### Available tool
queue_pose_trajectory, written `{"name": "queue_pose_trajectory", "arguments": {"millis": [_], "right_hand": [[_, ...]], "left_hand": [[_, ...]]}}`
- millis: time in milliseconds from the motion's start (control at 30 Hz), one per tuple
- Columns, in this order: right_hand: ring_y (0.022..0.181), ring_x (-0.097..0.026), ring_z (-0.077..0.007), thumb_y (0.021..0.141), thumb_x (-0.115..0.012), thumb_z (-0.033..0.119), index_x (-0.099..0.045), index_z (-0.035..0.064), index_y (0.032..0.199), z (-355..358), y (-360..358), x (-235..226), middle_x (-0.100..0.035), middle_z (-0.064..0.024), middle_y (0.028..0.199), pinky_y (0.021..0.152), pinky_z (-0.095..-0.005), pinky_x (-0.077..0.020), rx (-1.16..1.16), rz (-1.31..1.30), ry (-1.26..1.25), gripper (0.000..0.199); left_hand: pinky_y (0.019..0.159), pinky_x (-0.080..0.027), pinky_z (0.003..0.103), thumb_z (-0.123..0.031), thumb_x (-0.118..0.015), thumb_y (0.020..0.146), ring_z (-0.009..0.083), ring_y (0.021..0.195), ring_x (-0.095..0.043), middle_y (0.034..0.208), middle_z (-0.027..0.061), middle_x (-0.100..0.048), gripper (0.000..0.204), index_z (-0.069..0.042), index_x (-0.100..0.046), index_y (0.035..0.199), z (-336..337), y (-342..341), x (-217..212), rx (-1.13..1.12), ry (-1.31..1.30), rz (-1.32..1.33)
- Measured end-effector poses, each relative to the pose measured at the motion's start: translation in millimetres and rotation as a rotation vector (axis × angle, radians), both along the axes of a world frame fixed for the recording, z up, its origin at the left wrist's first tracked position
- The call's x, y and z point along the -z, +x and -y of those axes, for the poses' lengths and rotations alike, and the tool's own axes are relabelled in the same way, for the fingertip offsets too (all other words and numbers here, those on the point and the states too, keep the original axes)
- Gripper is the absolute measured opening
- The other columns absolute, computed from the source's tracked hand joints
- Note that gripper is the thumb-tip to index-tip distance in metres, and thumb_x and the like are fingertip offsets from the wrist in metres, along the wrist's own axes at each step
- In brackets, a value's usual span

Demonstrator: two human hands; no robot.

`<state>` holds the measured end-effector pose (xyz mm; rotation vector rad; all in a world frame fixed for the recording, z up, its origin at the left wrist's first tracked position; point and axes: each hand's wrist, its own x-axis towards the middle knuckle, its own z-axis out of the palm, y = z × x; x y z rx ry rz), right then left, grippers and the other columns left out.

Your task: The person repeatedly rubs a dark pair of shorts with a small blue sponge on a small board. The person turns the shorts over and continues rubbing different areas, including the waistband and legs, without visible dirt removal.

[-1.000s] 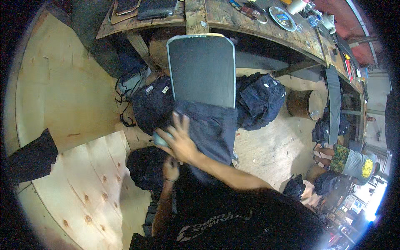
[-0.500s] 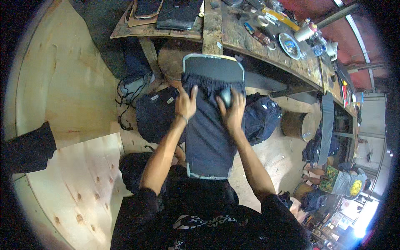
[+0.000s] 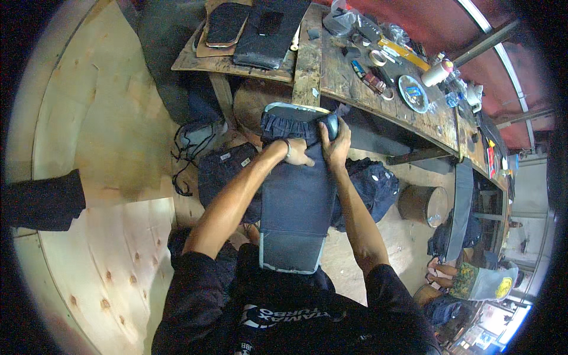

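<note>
hands [image 3: 316, 148] flat, perhaps gripping denim cover [image 3: 296, 201]

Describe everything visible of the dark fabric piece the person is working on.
The dark fabric piece looks like navy denim pulled as a sleeve over a long flat board with a pale edge. It runs from the person's lap up to the workbench, gathered in folds at the far end. The left hand presses its upper part; the right hand grips the top corner.
</note>
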<state>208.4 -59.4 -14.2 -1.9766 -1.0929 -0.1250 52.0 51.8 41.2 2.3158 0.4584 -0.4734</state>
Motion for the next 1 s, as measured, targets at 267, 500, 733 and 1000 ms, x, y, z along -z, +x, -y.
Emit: {"name": "queue_pose_trajectory", "arguments": {"millis": [267,500,733,1000], "right_hand": [[0.121,-0.064,-0.0457,0.096,-0.083,0.039,-0.063,-0.0074,0.139,-2,3,6,-0.069,-0.0288,0.129,0.107,-0.0508,-0.0503,-0.003,-0.102,0.061,0.066],[0.123,-0.065,-0.0451,0.096,-0.083,0.043,-0.064,-0.0096,0.137,0,8,-15,-0.069,-0.0304,0.130,0.108,-0.0494,-0.0506,-0.024,-0.123,0.036,0.070],[0.103,-0.065,-0.0425,0.089,-0.087,0.033,-0.069,-0.0046,0.126,99,-62,-60,-0.068,-0.0223,0.109,0.097,-0.0521,-0.0508,-0.361,-0.290,-0.125,0.056],[0.103,-0.059,-0.0385,0.072,-0.093,0.038,-0.070,0.0031,0.126,88,-112,-39,-0.067,-0.0152,0.106,0.094,-0.0498,-0.0492,-0.686,0.092,-0.321,0.068]], "left_hand": [[0.107,-0.052,0.041,-0.056,-0.074,0.100,0.0283,0.118,-0.070,0.127,0.0217,-0.076,0.071,0.007,-0.070,0.132,-13,-36,7,-0.092,-0.307,0.153],[0.104,-0.056,0.047,-0.057,-0.094,0.078,0.0407,0.113,-0.074,0.125,0.0249,-0.076,0.085,0.005,-0.070,0.130,-13,-29,-5,-0.327,0.395,0.349],[0.110,-0.043,0.054,-0.062,-0.087,0.081,0.0391,0.139,-0.049,0.153,0.0161,-0.052,0.099,-0.021,-0.048,0.162,37,-30,19,-0.451,0.661,0.453],[0.123,-0.005,0.083,-0.098,-0.073,0.060,0.0431,0.168,-0.008,0.183,0.0218,-0.007,0.145,-0.020,-0.029,0.174,-10,-13,38,-0.507,0.751,0.476]]}}
